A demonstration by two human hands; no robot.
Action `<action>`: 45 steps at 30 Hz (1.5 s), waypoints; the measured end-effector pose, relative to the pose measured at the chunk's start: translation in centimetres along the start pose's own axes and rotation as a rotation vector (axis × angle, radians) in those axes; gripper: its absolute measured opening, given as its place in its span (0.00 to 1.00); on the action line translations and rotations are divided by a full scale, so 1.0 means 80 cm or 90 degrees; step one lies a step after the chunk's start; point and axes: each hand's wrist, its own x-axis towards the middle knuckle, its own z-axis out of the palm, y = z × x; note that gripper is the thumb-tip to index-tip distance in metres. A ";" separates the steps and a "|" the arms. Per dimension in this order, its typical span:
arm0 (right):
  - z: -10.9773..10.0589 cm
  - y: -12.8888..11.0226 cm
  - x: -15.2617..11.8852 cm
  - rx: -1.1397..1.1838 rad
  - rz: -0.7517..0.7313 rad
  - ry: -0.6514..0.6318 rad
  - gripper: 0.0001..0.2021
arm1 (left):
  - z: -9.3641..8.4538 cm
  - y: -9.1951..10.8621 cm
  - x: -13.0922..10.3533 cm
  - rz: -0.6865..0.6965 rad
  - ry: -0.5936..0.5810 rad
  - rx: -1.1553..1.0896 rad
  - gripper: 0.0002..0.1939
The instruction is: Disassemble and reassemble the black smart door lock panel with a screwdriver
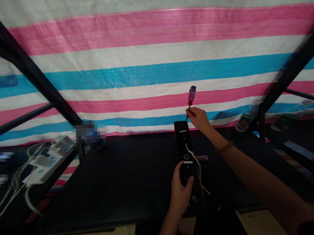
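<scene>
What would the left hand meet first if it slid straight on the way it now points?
For the left hand, probably the white cord lying over the black panel, though depth is unclear.

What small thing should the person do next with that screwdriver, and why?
Probably raise the right hand to the screwdriver's purple handle: its fingers pinch the thin shaft below, and the handle should turn more easily. The shaft reaches the far end of the long black panel, while the left hand rests on its nearer part, which may steady it.
</scene>
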 end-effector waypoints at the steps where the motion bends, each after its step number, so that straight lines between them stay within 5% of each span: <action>1: 0.001 0.002 0.000 0.003 0.001 -0.004 0.08 | 0.000 0.000 0.000 -0.001 -0.002 -0.002 0.30; 22: -0.001 0.007 -0.014 0.106 0.040 0.027 0.07 | 0.000 -0.002 0.000 0.009 -0.006 -0.027 0.30; 45: 0.001 -0.008 -0.009 -0.035 -0.016 -0.013 0.07 | 0.000 0.004 -0.002 -0.004 0.011 -0.017 0.30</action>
